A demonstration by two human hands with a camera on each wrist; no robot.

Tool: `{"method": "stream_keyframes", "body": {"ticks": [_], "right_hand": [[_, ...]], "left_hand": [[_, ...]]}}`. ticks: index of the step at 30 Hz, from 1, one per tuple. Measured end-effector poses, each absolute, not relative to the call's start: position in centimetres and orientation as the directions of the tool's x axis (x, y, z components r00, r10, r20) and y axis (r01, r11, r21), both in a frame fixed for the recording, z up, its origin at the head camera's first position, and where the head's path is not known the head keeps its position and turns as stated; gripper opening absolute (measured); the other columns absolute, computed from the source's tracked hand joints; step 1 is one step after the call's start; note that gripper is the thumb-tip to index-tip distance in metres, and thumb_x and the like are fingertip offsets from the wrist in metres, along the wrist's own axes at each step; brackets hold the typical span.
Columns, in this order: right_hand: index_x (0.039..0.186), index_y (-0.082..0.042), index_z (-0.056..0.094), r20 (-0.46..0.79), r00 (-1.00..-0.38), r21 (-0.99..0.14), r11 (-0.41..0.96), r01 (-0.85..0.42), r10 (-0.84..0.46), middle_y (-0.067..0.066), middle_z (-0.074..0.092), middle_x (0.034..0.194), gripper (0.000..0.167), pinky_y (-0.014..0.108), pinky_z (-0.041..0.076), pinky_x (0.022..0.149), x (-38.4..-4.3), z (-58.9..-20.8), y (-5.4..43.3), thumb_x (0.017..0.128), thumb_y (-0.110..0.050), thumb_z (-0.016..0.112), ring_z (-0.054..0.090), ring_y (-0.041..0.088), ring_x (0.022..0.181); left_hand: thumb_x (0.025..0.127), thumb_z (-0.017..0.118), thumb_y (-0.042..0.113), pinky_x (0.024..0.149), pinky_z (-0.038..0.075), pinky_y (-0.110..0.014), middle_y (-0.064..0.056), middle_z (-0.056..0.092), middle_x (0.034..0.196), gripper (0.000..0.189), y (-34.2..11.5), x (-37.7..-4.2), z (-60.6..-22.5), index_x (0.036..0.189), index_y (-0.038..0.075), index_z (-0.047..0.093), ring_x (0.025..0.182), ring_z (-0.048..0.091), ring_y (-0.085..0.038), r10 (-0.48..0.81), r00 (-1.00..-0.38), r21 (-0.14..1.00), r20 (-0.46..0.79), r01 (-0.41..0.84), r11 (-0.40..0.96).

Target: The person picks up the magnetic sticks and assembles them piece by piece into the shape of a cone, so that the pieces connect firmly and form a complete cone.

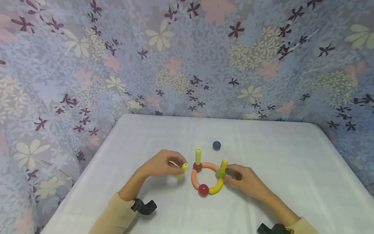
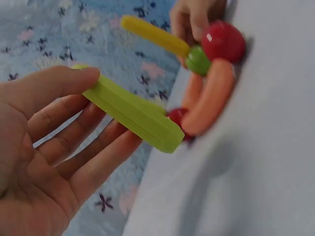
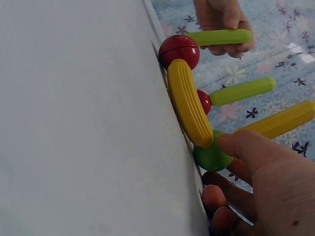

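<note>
My left hand (image 1: 165, 163) pinches a straight lime-green rod (image 2: 133, 113) between thumb and fingers, raised just left of a ring of toy pieces. That ring joins two curved orange rods (image 1: 194, 178) and a curved yellow rod (image 3: 189, 103) through three balls. At its right side, my right hand (image 1: 248, 182) grips the green ball (image 3: 212, 153), thumb against it. A straight yellow rod (image 1: 223, 165) stands tilted on that ball. Another lime-green rod (image 1: 198, 156) rises upright from the rear red ball (image 1: 197, 166). The front red ball (image 1: 203, 189) carries no upright rod.
A loose dark blue ball (image 1: 217, 145) lies behind the ring. All of it rests on a table with a white cloth (image 1: 277, 143). Flower-patterned fabric (image 1: 204, 65) hangs behind the table and at its sides.
</note>
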State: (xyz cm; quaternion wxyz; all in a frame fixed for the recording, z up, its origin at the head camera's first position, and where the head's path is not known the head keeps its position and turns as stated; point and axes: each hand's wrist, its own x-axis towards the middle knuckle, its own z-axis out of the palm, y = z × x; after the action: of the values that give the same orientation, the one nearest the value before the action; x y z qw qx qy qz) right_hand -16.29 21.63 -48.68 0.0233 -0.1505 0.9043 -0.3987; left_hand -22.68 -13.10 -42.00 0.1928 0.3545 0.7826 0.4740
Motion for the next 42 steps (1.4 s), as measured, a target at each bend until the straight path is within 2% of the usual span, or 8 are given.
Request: {"method": "stream_keyframes", "body": {"ticks": [7, 14, 21, 29, 33, 36, 40, 42], "right_hand": [[0.122, -0.025, 0.065, 0.069, -0.957, -0.722, 0.648, -0.242, -0.281, -0.012, 0.061, 0.088, 0.045, 0.026, 0.045, 0.062, -16.4, -48.6, 21.7, 0.082, -0.045, 0.073, 0.053, 0.012, 0.071], [0.122, -0.025, 0.065, 0.083, -0.95, -0.724, 0.636, -0.265, -0.301, -0.011, 0.061, 0.087, 0.046, 0.026, 0.045, 0.061, -16.3, -48.8, 21.7, 0.083, -0.048, 0.071, 0.053, 0.011, 0.07], [0.122, -0.026, 0.065, 0.105, -0.946, -0.721, 0.632, -0.285, -0.307, -0.012, 0.061, 0.087, 0.045, 0.026, 0.045, 0.061, -16.2, -49.2, 21.8, 0.083, -0.049, 0.07, 0.053, 0.01, 0.069], [0.122, -0.025, 0.064, 0.099, -0.95, -0.712, 0.646, -0.276, -0.297, -0.012, 0.059, 0.085, 0.046, 0.026, 0.044, 0.061, -16.4, -49.0, 21.8, 0.083, -0.048, 0.071, 0.052, 0.01, 0.07], [0.122, -0.024, 0.065, 0.11, -0.95, -0.711, 0.645, -0.28, -0.291, -0.012, 0.059, 0.085, 0.044, 0.026, 0.044, 0.06, -16.3, -49.2, 22.1, 0.084, -0.046, 0.072, 0.052, 0.01, 0.069], [0.122, -0.023, 0.065, 0.117, -0.948, -0.716, 0.637, -0.287, -0.296, -0.012, 0.06, 0.088, 0.044, 0.026, 0.044, 0.06, -16.2, -49.1, 22.1, 0.084, -0.044, 0.072, 0.052, 0.01, 0.069], [0.122, -0.024, 0.065, 0.118, -0.946, -0.725, 0.625, -0.289, -0.301, -0.012, 0.061, 0.09, 0.043, 0.026, 0.044, 0.06, -16.3, -49.0, 21.9, 0.084, -0.044, 0.072, 0.052, 0.01, 0.069], [0.122, -0.025, 0.065, 0.122, -0.946, -0.73, 0.619, -0.292, -0.301, -0.012, 0.061, 0.09, 0.043, 0.026, 0.044, 0.06, -16.3, -49.0, 21.7, 0.084, -0.043, 0.072, 0.052, 0.01, 0.069]], "left_hand": [[0.084, 0.075, 0.013, 0.076, 0.055, -0.033, 0.002, 0.068, 0.101, 0.021, -11.1, -22.2, -40.8, 0.104, 0.016, 0.069, 0.093, 0.066, -0.016, 0.771, -0.629, 0.891, 0.103, 0.403, 0.21], [0.083, 0.075, 0.009, 0.077, 0.055, -0.037, -0.002, 0.069, 0.1, 0.021, -9.5, -21.8, -40.5, 0.103, 0.012, 0.069, 0.094, 0.066, -0.019, 0.799, -0.589, 0.919, 0.12, 0.37, 0.135], [0.082, 0.076, 0.009, 0.078, 0.055, -0.036, -0.001, 0.067, 0.099, 0.022, -8.7, -21.2, -41.3, 0.102, 0.013, 0.068, 0.095, 0.065, -0.019, 0.798, -0.594, 0.934, 0.104, 0.334, 0.127], [0.082, 0.077, 0.014, 0.079, 0.054, -0.032, 0.001, 0.066, 0.099, 0.022, -7.7, -20.6, -41.6, 0.101, 0.015, 0.066, 0.092, 0.066, -0.018, 0.798, -0.601, 0.929, 0.049, 0.32, 0.184], [0.083, 0.076, 0.008, 0.073, 0.056, -0.041, 0.001, 0.066, 0.116, 0.022, -7.1, -20.3, -42.0, 0.101, 0.011, 0.064, 0.087, 0.067, -0.028, 0.831, -0.546, 0.957, 0.105, 0.282, 0.064], [0.083, 0.075, 0.004, 0.068, 0.056, -0.046, 0.003, 0.06, 0.129, 0.022, -6.8, -20.0, -42.0, 0.1, 0.009, 0.062, 0.086, 0.066, -0.029, 0.852, -0.506, 0.967, 0.133, 0.256, 0.001], [0.083, 0.076, 0.009, 0.07, 0.056, -0.039, 0.007, 0.062, 0.125, 0.021, -6.9, -19.9, -41.9, 0.099, 0.013, 0.064, 0.09, 0.065, -0.018, 0.849, -0.513, 0.951, 0.124, 0.305, 0.045], [0.083, 0.076, 0.01, 0.075, 0.055, -0.037, 0.007, 0.061, 0.126, 0.021, -7.0, -20.0, -41.8, 0.101, 0.013, 0.065, 0.093, 0.065, -0.017, 0.856, -0.501, 0.942, 0.131, 0.333, 0.051]]}}
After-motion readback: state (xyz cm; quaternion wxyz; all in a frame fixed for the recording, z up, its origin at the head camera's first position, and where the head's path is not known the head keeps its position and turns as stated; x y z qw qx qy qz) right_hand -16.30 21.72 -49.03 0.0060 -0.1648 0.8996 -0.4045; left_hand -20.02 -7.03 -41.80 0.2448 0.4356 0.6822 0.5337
